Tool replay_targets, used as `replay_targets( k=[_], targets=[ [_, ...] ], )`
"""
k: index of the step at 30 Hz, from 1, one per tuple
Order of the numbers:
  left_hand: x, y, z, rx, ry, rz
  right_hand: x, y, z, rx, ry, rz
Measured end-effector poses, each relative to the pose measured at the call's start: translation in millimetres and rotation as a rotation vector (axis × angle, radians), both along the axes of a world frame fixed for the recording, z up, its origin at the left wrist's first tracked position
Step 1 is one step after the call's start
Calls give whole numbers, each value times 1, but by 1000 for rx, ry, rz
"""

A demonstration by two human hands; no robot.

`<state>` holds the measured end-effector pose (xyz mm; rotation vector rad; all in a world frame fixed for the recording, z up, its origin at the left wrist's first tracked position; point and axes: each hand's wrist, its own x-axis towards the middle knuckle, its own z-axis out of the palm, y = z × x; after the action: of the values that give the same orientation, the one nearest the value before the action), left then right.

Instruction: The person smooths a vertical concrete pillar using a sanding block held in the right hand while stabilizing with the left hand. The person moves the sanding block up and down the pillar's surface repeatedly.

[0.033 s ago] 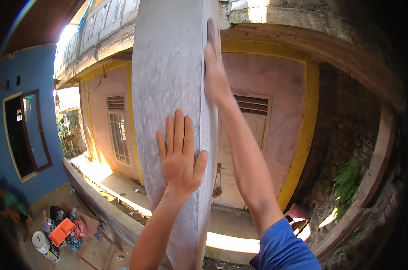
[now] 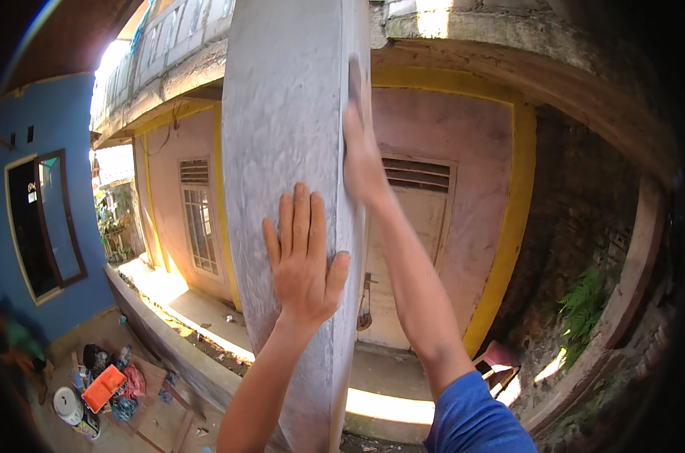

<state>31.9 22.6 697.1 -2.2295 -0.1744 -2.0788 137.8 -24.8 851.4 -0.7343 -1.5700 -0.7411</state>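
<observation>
A tall grey column with a smooth, slightly mottled surface stands right in front of me. My left hand lies flat on its broad front face, fingers spread and pointing up, thumb close to the right corner, holding nothing. Higher up, my right hand is against the narrow right face, its edge along the corner. It is smeared by motion. A dark, flat piece shows at its upper end; its kind cannot be made out, and most of the right fingers are hidden.
Behind the column stand a pink wall with yellow trim and a padlocked door. A low wall runs at left. On the ground lie an orange tray, a white bucket and rags. A person is at the far left edge.
My right hand has slid down along the column's right face, with the dark piece moving down too. My left hand has stayed in place.
</observation>
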Motion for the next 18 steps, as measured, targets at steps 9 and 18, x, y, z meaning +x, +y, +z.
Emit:
replay_targets(
  k=[9, 18],
  targets=[
    [5, 3, 11, 12, 50, 69, 22, 10, -67, -46, -24, 8],
    [-2, 5, 3, 9, 84, 76, 8, 11, 35, -38, 63, 60]
  ],
)
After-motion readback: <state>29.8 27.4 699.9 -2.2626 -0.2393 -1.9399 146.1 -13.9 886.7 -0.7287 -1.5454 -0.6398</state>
